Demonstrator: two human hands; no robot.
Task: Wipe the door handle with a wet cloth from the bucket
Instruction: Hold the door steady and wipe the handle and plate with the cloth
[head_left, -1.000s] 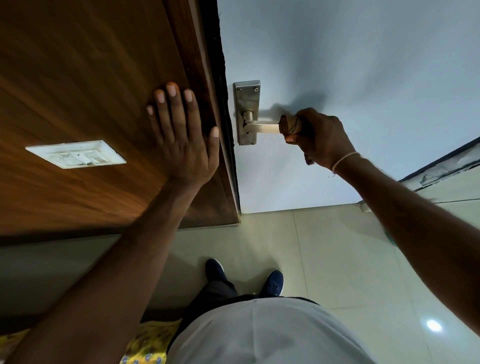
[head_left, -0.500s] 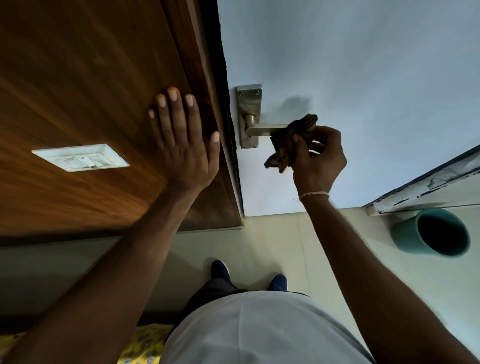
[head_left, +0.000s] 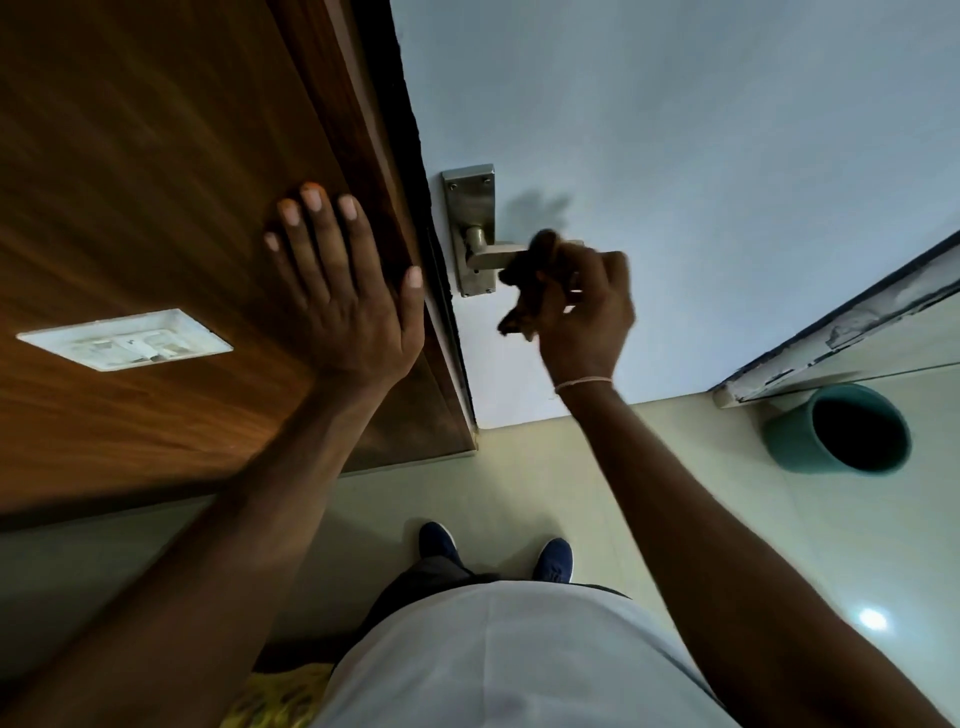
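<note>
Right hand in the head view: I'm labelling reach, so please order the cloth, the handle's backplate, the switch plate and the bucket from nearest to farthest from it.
1. Cloth: held in the right hand, on the lever.
2. Backplate: just left of the hand, on the door.
3. Bucket: on the floor, lower right.
4. Switch plate: far left on the wooden panel, beyond the left hand.

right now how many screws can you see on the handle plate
2, both at the top of the door handle plate: one in the upper left corner, one in the upper right corner. Any at the plate's bottom are too blurred to tell.
</note>
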